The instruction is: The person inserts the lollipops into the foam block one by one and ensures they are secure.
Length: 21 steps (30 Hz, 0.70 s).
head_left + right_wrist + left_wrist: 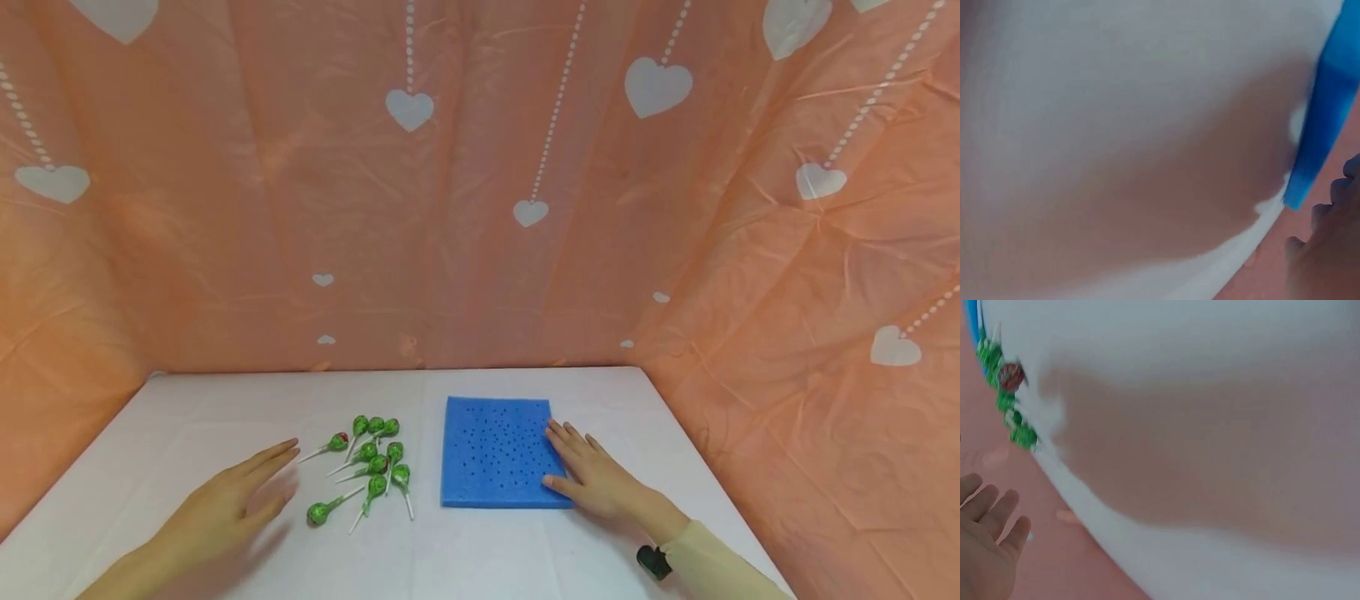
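Several green-wrapped lollipops (377, 486) with white sticks lie loosely grouped left of centre on the table. My left hand (225, 508) hovers to their left, fingers extended toward them, holding nothing. In the left wrist view the same hand (988, 537) shows spread fingers, apart from the lollipops (1022, 434). A flat blue foam block (495, 454), dotted with small holes, lies right of the lollipops. My right hand (596, 475) is at the block's right edge, its fingertips over the top near that edge. The right wrist view shows the block's blue side (1322, 125) near the fingers.
The white-covered table (247, 400) has an orange curtain (465, 275) with white hearts behind it and along its sides. One lollipop (318, 513) lies nearest the front, its stick pointing up and right. A dark band (654, 563) sits at the right wrist.
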{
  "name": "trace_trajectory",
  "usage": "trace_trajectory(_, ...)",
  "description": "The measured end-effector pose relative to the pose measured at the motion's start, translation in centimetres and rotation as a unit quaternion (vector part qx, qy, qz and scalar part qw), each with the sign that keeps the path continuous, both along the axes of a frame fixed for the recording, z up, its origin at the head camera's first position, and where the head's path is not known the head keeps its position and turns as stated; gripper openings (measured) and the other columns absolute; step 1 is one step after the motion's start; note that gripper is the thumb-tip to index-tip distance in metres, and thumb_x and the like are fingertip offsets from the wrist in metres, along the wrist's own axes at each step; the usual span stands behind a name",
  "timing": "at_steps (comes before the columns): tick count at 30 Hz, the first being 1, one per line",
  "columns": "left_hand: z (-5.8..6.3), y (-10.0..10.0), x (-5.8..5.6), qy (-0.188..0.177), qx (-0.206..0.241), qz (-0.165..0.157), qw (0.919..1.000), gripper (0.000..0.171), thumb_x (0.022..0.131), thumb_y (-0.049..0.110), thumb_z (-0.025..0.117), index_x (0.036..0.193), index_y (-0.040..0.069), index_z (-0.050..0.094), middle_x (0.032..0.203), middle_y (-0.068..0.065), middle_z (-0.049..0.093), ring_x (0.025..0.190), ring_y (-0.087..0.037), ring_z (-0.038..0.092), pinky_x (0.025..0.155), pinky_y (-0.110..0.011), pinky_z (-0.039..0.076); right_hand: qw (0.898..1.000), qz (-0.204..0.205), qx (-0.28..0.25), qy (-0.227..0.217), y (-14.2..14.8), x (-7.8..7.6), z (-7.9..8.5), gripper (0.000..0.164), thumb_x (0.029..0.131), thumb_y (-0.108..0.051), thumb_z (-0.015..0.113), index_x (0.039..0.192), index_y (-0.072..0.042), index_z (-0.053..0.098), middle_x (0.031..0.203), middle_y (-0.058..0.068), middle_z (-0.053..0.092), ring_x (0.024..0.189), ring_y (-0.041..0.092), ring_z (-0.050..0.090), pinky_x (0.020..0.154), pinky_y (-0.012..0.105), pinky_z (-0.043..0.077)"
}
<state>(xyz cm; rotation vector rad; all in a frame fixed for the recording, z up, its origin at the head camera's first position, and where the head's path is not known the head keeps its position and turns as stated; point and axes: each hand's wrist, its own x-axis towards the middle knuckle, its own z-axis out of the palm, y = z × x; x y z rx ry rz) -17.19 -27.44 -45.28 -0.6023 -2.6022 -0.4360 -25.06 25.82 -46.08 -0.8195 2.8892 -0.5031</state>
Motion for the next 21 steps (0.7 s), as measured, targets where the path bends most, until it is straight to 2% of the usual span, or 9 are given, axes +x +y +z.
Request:
trace_trajectory(3, -0.3, 1.0, 0.1, -0.040, 0.018, -0.002, 0.9990, 0.046, 0.095, 0.030, 0.077, 0.138, 0.016, 0.067, 0.141, 0.003, 0.063, 0.121, -0.027, 0.066, 0.094, -0.035, 0.054, 1.000, 0.017, 0.014, -0.002, -0.2, 0.0, -0.3, 0.082, 0.106, -0.058, 0.047, 0.164, -0.005, 0.024, 0.173, 0.011, 0.016, 0.159, 0.038, 0.012, 0.125, 0.063, 0.012)
trace_trajectory(5, -0.6, 1.5, 0.2, -0.060, 0.037, -0.013, 0.9974, 0.040, 0.095, 0.029, 0.077, 0.133, 0.018, 0.069, 0.136, 0.007, 0.065, 0.118, -0.021, 0.066, 0.091, -0.040, 0.057, 0.999, 0.028, 0.022, -0.003, -0.2, 0.1, -0.4, 0.082, 0.106, -0.058, 0.046, 0.164, -0.004, 0.024, 0.173, 0.011, 0.016, 0.159, 0.037, 0.012, 0.125, 0.063, 0.012)
trace_trajectory(7, -0.9, 1.9, 0.1, -0.066, 0.056, -0.030, 0.9958, 0.036, 0.094, 0.027, 0.079, 0.128, 0.019, 0.071, 0.130, 0.010, 0.065, 0.112, -0.014, 0.066, 0.088, -0.037, 0.058, 0.999, 0.036, 0.027, -0.007, -0.3, 0.1, -0.4, 0.081, 0.107, -0.057, 0.045, 0.164, -0.004, 0.024, 0.173, 0.011, 0.016, 0.159, 0.036, 0.012, 0.125, 0.062, 0.013)
trace_trajectory(10, -1.4, 2.2, -0.2, -0.069, 0.077, -0.075, 0.9918, 0.033, 0.092, 0.022, 0.081, 0.123, 0.016, 0.073, 0.124, 0.009, 0.065, 0.101, -0.006, 0.065, 0.083, -0.030, 0.057, 0.998, 0.049, 0.031, -0.013, -0.5, 0.2, -0.4, 0.080, 0.108, -0.056, 0.044, 0.164, -0.003, 0.024, 0.173, 0.013, 0.015, 0.159, 0.037, 0.012, 0.124, 0.064, 0.014)
trace_trajectory(15, -1.9, 2.1, -0.8, -0.079, 0.090, -0.144, 0.9823, 0.031, 0.090, 0.018, 0.082, 0.120, 0.013, 0.073, 0.120, 0.002, 0.063, 0.092, -0.002, 0.063, 0.075, -0.025, 0.055, 0.997, 0.058, 0.042, -0.020, -0.7, 0.1, 0.2, 0.079, 0.109, -0.053, 0.042, 0.164, -0.001, 0.022, 0.173, 0.015, 0.014, 0.158, 0.039, 0.012, 0.124, 0.064, 0.016)
trace_trajectory(21, -2.5, 2.1, -0.9, -0.100, 0.091, -0.164, 0.9772, 0.027, 0.091, 0.017, 0.082, 0.117, 0.019, 0.075, 0.116, 0.007, 0.064, 0.090, 0.000, 0.059, 0.068, -0.023, 0.050, 0.996, 0.061, 0.062, -0.031, -0.8, -0.1, 0.6, 0.079, 0.109, -0.053, 0.042, 0.164, 0.000, 0.020, 0.173, 0.015, 0.012, 0.159, 0.039, 0.010, 0.124, 0.063, 0.017)
